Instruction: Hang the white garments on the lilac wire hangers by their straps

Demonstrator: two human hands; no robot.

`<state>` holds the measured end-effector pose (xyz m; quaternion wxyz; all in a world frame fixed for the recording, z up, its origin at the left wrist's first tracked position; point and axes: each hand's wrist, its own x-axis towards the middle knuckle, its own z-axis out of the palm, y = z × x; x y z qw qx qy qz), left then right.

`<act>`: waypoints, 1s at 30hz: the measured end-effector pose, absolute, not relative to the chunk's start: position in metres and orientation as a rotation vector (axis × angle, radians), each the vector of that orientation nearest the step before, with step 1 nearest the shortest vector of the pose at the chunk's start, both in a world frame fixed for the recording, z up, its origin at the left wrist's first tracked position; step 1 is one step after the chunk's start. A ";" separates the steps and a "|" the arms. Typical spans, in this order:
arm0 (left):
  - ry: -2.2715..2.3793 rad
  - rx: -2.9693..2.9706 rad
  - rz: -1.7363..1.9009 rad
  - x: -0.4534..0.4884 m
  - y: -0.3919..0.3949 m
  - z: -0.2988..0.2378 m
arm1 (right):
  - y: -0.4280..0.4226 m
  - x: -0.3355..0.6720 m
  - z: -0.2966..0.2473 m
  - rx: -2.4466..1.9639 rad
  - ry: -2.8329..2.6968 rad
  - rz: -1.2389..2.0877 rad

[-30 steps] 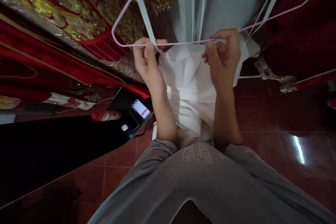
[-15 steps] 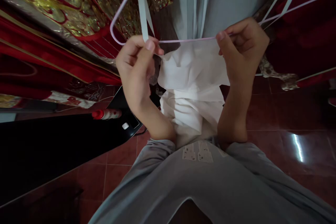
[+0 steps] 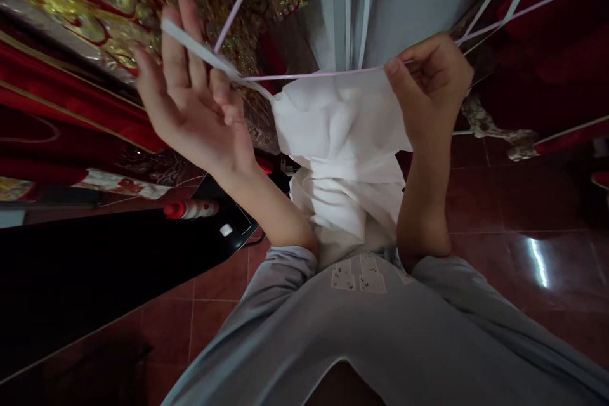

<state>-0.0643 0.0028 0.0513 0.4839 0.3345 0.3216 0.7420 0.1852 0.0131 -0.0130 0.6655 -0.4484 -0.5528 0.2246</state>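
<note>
My left hand (image 3: 200, 101) is turned palm up with its fingers spread. A white strap (image 3: 197, 45) of the white garment (image 3: 342, 117) lies across those fingers and stretches from the garment's left top corner. My right hand (image 3: 431, 85) pinches the lower bar of a pale pink clothes hanger (image 3: 304, 76), near the garment's right top edge. Below the bar the garment hangs in folds in front of my body. Part of the hanger's left end is hidden behind my left hand and the strap.
Red and gold sequined clothes (image 3: 95, 19) hang at left, dark red cloth (image 3: 552, 76) at right. A black tabletop (image 3: 95, 273) at lower left carries a red-capped bottle (image 3: 193, 208) and a small white case (image 3: 226, 229). Red floor tiles (image 3: 495, 203) lie below.
My left hand has let go of the hanger bar, moved left and opened, pulling the strap out sideways with it. My right hand keeps its pinch and has shifted slightly left.
</note>
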 end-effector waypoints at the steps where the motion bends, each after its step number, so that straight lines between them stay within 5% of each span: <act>1: 0.853 0.830 1.871 -0.065 0.003 0.042 | 0.013 0.185 -0.012 -1.020 -1.246 0.498; 8: 1.074 1.040 1.759 -0.037 0.007 -0.005 | 0.015 0.184 -0.012 -1.027 -1.241 0.500; 22: 0.790 1.002 1.827 0.006 0.015 -0.002 | 0.023 0.197 -0.042 -1.056 -0.808 0.182; 30: 0.815 0.910 1.811 0.008 0.014 -0.005 | 0.029 0.224 -0.055 -1.056 -0.888 0.357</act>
